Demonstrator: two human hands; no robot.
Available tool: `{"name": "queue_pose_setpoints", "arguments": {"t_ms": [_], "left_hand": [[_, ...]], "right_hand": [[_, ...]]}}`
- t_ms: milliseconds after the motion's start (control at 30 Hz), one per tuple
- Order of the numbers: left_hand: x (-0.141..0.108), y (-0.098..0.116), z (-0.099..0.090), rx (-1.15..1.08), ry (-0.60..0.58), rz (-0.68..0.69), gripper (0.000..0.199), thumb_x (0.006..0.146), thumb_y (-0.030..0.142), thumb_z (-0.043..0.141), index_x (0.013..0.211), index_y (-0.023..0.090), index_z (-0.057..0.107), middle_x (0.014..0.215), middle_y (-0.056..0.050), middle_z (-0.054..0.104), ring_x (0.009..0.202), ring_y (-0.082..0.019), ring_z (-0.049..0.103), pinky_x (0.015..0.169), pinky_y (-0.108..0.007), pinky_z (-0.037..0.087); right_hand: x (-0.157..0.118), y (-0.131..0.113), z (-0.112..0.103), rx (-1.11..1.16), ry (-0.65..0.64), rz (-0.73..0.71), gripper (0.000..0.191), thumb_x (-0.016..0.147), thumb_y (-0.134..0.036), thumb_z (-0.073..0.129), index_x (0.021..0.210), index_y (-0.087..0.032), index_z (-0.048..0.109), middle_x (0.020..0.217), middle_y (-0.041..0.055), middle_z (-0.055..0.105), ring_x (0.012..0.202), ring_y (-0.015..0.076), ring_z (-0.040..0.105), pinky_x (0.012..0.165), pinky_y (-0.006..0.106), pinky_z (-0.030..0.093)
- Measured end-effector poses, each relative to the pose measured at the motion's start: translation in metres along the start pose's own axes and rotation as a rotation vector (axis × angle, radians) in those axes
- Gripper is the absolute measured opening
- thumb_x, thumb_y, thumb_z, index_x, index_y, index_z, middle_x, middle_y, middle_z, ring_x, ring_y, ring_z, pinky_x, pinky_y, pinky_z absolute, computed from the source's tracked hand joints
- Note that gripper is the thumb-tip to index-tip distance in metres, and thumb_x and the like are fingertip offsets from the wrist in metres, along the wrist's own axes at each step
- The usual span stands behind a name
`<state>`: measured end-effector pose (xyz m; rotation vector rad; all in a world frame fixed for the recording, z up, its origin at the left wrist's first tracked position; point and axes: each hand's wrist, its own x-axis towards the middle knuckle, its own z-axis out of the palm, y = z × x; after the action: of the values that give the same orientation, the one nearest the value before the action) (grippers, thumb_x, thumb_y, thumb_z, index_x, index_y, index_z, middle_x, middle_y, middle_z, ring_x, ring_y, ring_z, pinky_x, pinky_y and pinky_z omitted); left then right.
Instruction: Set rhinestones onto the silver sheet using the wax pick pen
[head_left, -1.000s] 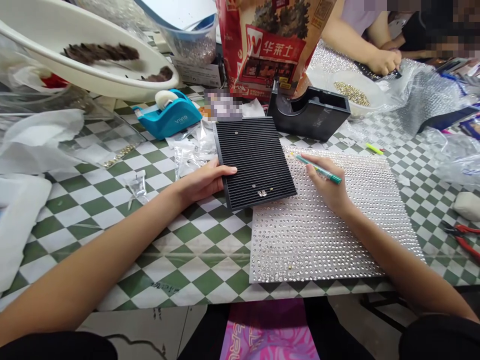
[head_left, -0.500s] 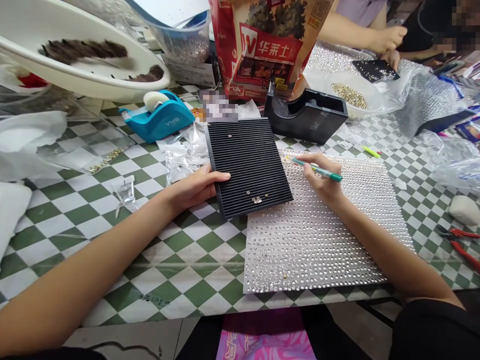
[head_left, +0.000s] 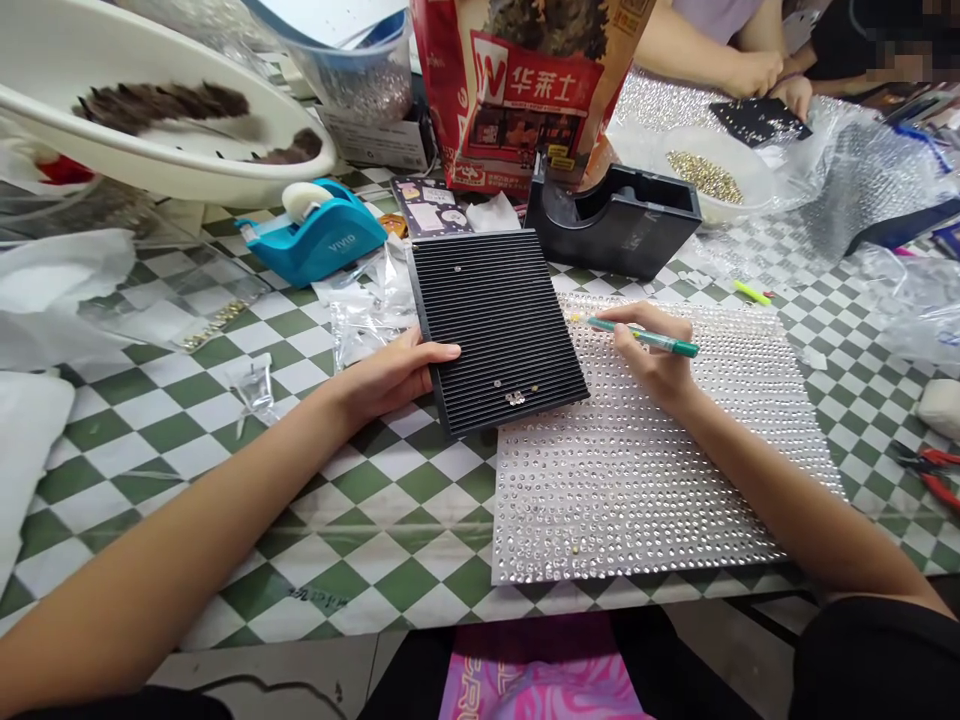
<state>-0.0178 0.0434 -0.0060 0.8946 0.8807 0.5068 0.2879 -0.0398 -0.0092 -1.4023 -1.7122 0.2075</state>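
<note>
I have the ribbed black tray at the centre of my dial, its nine o'clock edge pinched by the left hand, thumb on top, the other fingers mostly hidden. At three o'clock the right hand pinches a slim green pen; its tip points at the eleven o'clock corner of the rhinestone sheet, though I can't tell whether it touches. I judge the tray light and stiff, best held by a side edge, away from the few clear stones near six o'clock, which a sharp tilt might shift. The pen looks smooth and likely to roll, so I'd favour a grip near its tip. The sheet, spread towards four o'clock, probably flexes. Beneath lies a green-and-white checked tablecloth. I see a blue tape dispenser at ten, a red paper bag at twelve, a black tape dispenser between one and two, and a co-worker's hand farther out at two.
</note>
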Motion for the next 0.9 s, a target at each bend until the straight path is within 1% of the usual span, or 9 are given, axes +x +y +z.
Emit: {"name": "queue_pose_setpoints", "arguments": {"t_ms": [100, 233, 400, 600, 800, 900], "left_hand": [[-0.0005, 0.0001, -0.0003, 0.004, 0.004, -0.001, 0.048, 0.078, 0.016, 0.078, 0.125, 0.017, 0.071, 0.132, -0.013, 0.079, 0.124, -0.035, 0.075, 0.090, -0.034, 0.070], [-0.0012, 0.0003, 0.0000, -0.002, 0.009, 0.006, 0.045, 0.077, 0.015, 0.078, 0.122, 0.015, 0.071, 0.129, -0.014, 0.080, 0.121, -0.035, 0.076, 0.088, -0.033, 0.070], [-0.0014, 0.0010, 0.0012, 0.007, 0.019, -0.002, 0.047, 0.076, 0.015, 0.079, 0.122, 0.014, 0.071, 0.130, -0.014, 0.080, 0.119, -0.034, 0.077, 0.083, -0.032, 0.071], [-0.0025, 0.0029, 0.0029, 0.008, 0.010, -0.004, 0.049, 0.075, 0.016, 0.080, 0.122, 0.013, 0.070, 0.134, -0.016, 0.078, 0.123, -0.036, 0.075, 0.092, -0.035, 0.069], [-0.0022, 0.0013, 0.0009, 0.010, 0.004, -0.003, 0.050, 0.075, 0.017, 0.080, 0.124, 0.012, 0.070, 0.135, -0.018, 0.077, 0.123, -0.037, 0.074, 0.094, -0.038, 0.069], [-0.0013, 0.0010, 0.0002, 0.015, 0.004, -0.005, 0.050, 0.076, 0.017, 0.079, 0.125, 0.013, 0.070, 0.133, -0.017, 0.078, 0.124, -0.037, 0.074, 0.093, -0.037, 0.069]], "right_hand": [[0.0005, 0.0004, 0.0013, 0.013, 0.011, -0.003, 0.022, 0.091, -0.021, 0.057, 0.095, -0.024, 0.079, 0.094, 0.0036, 0.082, 0.086, 0.0216, 0.077, 0.080, 0.041, 0.063], [0.0016, 0.0011, 0.0042, 0.012, -0.024, -0.021, 0.024, 0.092, -0.021, 0.057, 0.097, -0.025, 0.080, 0.097, 0.0034, 0.082, 0.088, 0.0220, 0.078, 0.083, 0.042, 0.063], [0.0011, 0.0017, 0.0030, 0.043, -0.014, -0.033, 0.023, 0.091, -0.019, 0.058, 0.094, -0.024, 0.080, 0.092, 0.0030, 0.082, 0.084, 0.0213, 0.078, 0.078, 0.040, 0.062], [-0.0004, 0.0036, -0.0014, 0.115, -0.004, -0.040, 0.021, 0.090, -0.020, 0.060, 0.090, -0.024, 0.080, 0.089, 0.0022, 0.082, 0.081, 0.0209, 0.078, 0.073, 0.038, 0.063], [0.0010, 0.0034, 0.0012, 0.058, 0.000, -0.027, 0.022, 0.092, -0.019, 0.060, 0.097, -0.024, 0.080, 0.096, 0.0036, 0.084, 0.086, 0.0218, 0.079, 0.077, 0.040, 0.064], [0.0014, 0.0039, 0.0029, 0.057, -0.008, -0.047, 0.022, 0.091, -0.019, 0.059, 0.095, -0.023, 0.081, 0.095, 0.0036, 0.084, 0.087, 0.0218, 0.079, 0.079, 0.040, 0.063]]}}
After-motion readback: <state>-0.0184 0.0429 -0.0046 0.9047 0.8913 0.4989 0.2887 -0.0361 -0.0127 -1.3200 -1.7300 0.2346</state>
